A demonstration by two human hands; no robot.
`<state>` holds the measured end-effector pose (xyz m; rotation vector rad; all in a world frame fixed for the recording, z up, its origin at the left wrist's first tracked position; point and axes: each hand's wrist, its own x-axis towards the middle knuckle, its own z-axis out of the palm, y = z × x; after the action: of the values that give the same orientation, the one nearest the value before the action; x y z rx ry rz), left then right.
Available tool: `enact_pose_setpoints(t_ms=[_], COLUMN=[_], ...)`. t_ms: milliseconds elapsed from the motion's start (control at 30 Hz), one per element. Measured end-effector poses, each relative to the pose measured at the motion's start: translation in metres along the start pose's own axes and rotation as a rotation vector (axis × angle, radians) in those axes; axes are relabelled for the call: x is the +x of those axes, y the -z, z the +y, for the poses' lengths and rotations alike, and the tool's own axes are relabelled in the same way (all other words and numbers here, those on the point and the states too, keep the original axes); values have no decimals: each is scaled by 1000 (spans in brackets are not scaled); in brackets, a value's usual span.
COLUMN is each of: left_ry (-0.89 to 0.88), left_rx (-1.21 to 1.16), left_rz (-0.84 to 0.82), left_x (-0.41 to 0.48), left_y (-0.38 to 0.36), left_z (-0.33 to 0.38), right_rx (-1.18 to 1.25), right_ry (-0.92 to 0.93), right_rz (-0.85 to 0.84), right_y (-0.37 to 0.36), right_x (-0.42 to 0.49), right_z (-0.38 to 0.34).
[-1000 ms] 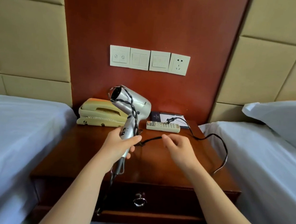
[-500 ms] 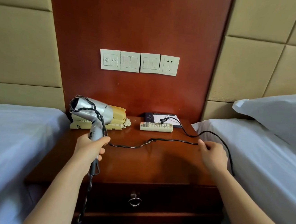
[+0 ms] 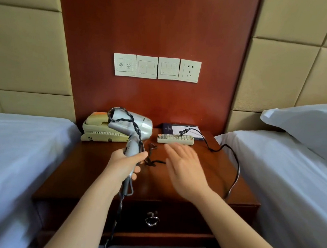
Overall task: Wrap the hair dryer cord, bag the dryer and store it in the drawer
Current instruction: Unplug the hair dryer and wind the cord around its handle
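Note:
My left hand (image 3: pixel 125 163) grips the handle of a silver hair dryer (image 3: pixel 136 128), held upright above the wooden nightstand (image 3: pixel 203 179). Black cord (image 3: pixel 236 170) is wound a few turns around the dryer's barrel and handle. The loose rest runs across the tabletop, loops off the right edge and ends in the plug (image 3: pixel 182 133) lying on the remote. My right hand (image 3: pixel 184 165) hovers flat and blurred over the tabletop, fingers straight, holding nothing. A cord tail hangs below the handle. The drawer (image 3: pixel 179 221) with its ring pull (image 3: pixel 151 220) is closed. No bag is visible.
A beige telephone (image 3: pixel 100 131) stands at the nightstand's back left, a remote control (image 3: pixel 175 139) and a notepad folder (image 3: pixel 182 130) at the back right. Beds with white sheets flank both sides. Switches and a socket (image 3: pixel 189 70) sit on the wall panel.
My left hand brought the dryer back toward the centre. My right hand let go of the cord at the right edge and swung left, now open; the cord between the hands went slack.

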<state>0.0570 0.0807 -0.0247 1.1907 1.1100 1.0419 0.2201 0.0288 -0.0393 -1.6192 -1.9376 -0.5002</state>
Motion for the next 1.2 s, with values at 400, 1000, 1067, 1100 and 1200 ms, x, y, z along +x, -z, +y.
enact_pose_setpoints(t_ms=[400, 1000, 1067, 1100, 1200], left_ry=[-2, -47, -29, -31, -67], left_rx=[78, 27, 25, 39, 93], left_rz=[-183, 410, 422, 425, 442], left_x=[-8, 21, 24, 24, 26], left_y=[2, 79, 88, 91, 95], left_z=[2, -9, -13, -15, -15], right_rx=[526, 7, -95, -129, -193], right_ry=[-55, -484, -451, -459, -517], right_rz=[-250, 104, 77, 81, 93], right_y=[7, 45, 39, 36, 35], right_x=[11, -15, -19, -20, -24], right_z=[-12, 92, 98, 100, 106])
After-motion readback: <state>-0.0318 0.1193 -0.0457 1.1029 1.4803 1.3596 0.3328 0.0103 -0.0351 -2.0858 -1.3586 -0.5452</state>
